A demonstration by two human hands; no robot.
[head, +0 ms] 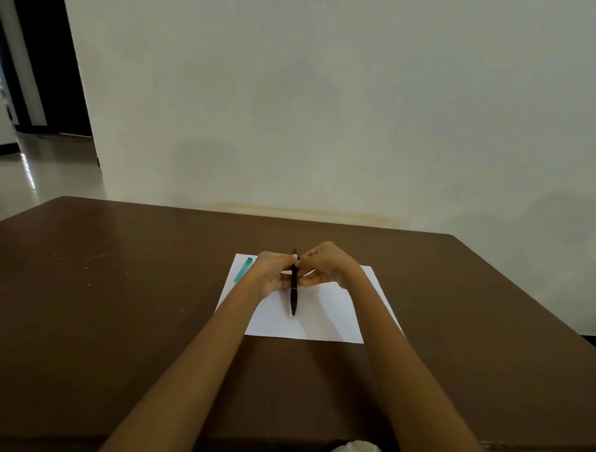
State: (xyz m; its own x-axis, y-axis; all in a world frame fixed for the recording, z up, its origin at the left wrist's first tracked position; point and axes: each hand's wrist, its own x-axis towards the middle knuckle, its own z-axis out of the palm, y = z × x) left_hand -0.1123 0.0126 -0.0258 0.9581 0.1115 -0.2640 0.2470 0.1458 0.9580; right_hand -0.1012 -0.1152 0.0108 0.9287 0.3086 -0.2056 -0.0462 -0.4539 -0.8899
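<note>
No legible text or labels anywhere

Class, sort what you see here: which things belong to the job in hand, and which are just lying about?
In the job: black pen, pinched by the left hand and right hand; white sheet under it, probably.
Lying about: teal strip at the sheet's far left corner, untouched; brown table.
</note>
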